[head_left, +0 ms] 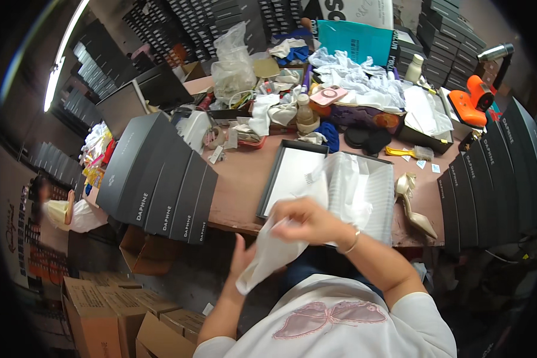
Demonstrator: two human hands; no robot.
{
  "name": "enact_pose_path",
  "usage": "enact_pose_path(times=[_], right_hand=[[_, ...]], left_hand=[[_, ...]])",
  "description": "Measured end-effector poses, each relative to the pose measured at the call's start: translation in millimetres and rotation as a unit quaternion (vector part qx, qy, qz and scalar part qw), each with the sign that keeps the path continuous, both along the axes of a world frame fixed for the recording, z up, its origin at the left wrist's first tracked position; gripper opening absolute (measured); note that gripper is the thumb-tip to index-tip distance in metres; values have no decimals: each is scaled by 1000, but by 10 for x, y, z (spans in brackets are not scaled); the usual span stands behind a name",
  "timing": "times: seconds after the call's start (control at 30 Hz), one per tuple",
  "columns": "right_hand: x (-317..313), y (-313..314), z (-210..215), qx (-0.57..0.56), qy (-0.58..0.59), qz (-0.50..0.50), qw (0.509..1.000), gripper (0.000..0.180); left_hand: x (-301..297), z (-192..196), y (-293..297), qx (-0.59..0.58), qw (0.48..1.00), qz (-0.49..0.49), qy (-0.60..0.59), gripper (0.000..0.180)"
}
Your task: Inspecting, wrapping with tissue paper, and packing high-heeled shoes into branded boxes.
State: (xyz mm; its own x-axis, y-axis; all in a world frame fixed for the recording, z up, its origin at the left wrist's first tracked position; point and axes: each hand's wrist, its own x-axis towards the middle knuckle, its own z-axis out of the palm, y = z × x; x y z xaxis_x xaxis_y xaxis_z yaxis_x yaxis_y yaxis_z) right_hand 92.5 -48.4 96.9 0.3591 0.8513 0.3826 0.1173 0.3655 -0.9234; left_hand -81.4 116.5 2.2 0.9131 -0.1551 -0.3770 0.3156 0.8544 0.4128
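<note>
A sheet of white tissue paper (271,253) hangs crumpled in front of me. My right hand (298,219), with a bracelet at its wrist, pinches its upper part. Beside the sheet's left edge is my left hand (243,255), thumb stretched up and apart; its other fingers are partly hidden by the paper. Beyond my hands lies a shallow dark shoebox part (272,186) with a white inside. Next to it is a box part lined with pale translucent wrapping (377,200). A cream high-heeled shoe (419,219) lies to the right of that.
Stacked dark shoeboxes stand left (155,179) and right (489,179). Behind are a pile of white cloths (358,77), a yellow-handled brush (409,153), a phone (329,95) and an orange device (472,102). Cardboard cartons (110,304) stand at lower left; another person (71,213) is far left.
</note>
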Motion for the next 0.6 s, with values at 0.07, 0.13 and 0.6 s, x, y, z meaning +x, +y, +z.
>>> enact_pose_path(times=[0.07, 0.13, 0.6], right_hand=[[-304, 44, -27, 10, -54, 34, 998, 16], [-532, -46, -132, 8, -58, 58, 997, 17], [-331, -1714, -753, 102, 446, -376, 806, 54]], left_hand=[[-181, -681, -163, 87, 993, -39, 66, 72], [-297, -979, -282, 300, 954, 3, -12, 55], [1186, 245, -1245, 684, 605, 57, -405, 85]])
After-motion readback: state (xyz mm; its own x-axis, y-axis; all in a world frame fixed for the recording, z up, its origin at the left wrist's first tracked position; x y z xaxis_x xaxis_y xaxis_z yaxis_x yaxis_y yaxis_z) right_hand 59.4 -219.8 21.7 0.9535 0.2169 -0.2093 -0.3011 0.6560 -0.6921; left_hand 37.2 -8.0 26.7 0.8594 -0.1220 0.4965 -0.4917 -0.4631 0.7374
